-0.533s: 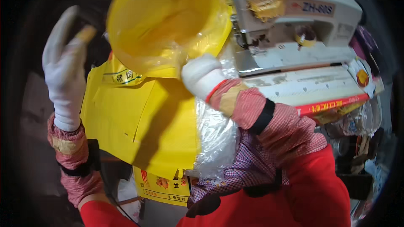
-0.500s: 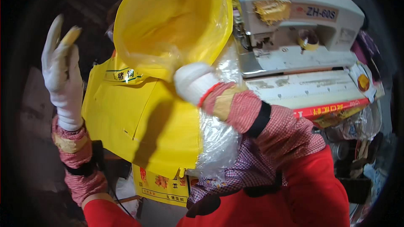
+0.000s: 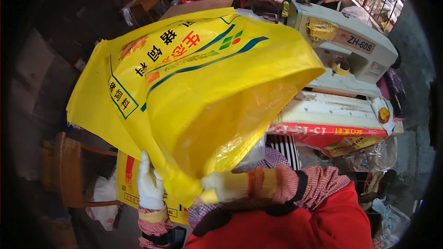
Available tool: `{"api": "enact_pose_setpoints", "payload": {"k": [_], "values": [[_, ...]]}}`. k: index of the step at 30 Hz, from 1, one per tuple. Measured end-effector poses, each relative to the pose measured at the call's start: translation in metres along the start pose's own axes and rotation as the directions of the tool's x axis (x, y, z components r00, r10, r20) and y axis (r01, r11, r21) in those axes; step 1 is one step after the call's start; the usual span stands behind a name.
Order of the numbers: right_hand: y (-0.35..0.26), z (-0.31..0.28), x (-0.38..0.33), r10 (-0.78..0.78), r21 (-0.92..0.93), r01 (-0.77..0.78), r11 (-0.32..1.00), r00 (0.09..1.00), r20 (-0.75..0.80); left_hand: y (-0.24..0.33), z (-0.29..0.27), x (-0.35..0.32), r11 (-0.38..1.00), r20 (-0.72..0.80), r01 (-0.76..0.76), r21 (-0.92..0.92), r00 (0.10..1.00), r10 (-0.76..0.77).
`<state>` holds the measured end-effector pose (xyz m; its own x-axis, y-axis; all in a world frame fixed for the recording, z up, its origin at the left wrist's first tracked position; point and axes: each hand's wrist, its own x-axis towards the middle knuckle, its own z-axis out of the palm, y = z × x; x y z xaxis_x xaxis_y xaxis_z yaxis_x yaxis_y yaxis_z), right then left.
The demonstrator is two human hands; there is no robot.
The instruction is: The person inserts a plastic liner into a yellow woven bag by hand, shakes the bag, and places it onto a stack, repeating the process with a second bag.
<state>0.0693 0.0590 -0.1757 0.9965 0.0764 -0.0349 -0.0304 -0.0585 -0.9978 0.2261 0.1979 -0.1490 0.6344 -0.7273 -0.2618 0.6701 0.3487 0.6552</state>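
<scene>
A large yellow woven sack (image 3: 184,82) with coloured printing hangs open in front of me, its mouth facing down and right. My left hand (image 3: 150,185), in a white glove, grips the sack's lower edge from the left side. My right hand (image 3: 217,188), also in a white glove with a yellow cuff, holds the sack's mouth edge near its lowest corner. Clear plastic lining (image 3: 244,149) shows inside the sack. Both forearms wear red checked sleeves.
A cream industrial sewing machine (image 3: 344,48) stands on a worn white table (image 3: 332,110) at the right, with red printed sacking (image 3: 337,136) hung on its front. A wooden chair (image 3: 69,170) is at the lower left. More yellow sacks (image 3: 127,182) lie below.
The sack has swung up and over, now showing its printed outside instead of its open inside. My left hand dropped from raised and free to gripping the sack's lower edge.
</scene>
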Motion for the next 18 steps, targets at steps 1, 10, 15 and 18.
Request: {"api": "enact_pose_setpoints", "payload": {"k": [1, 10, 15, 18], "values": [[0.0, -0.005, -0.017, -0.029, 0.041, 0.023, 0.999, 0.988, 0.153, -0.01, -0.003, -0.01, 0.99, -0.035, 0.101, -0.1, 0.994, -0.105], [0.005, -0.144, -0.136, -0.111, 0.595, 0.557, 0.579, 0.777, -0.62, 0.044, -0.055, -0.036, 0.807, -0.038, -0.179, 0.562, 0.97, 0.241], [0.049, -0.133, -0.026, -0.251, 0.475, 0.576, 0.665, 0.771, -0.585, 0.132, -0.088, -0.113, 0.584, -0.154, -0.213, 0.783, 0.844, 0.514], [0.064, -0.1, 0.051, -0.015, 0.883, 0.33, 0.335, 0.939, -0.345, 0.144, -0.124, -0.191, 0.484, -0.269, -0.159, 0.86, 0.666, 0.696]]}}
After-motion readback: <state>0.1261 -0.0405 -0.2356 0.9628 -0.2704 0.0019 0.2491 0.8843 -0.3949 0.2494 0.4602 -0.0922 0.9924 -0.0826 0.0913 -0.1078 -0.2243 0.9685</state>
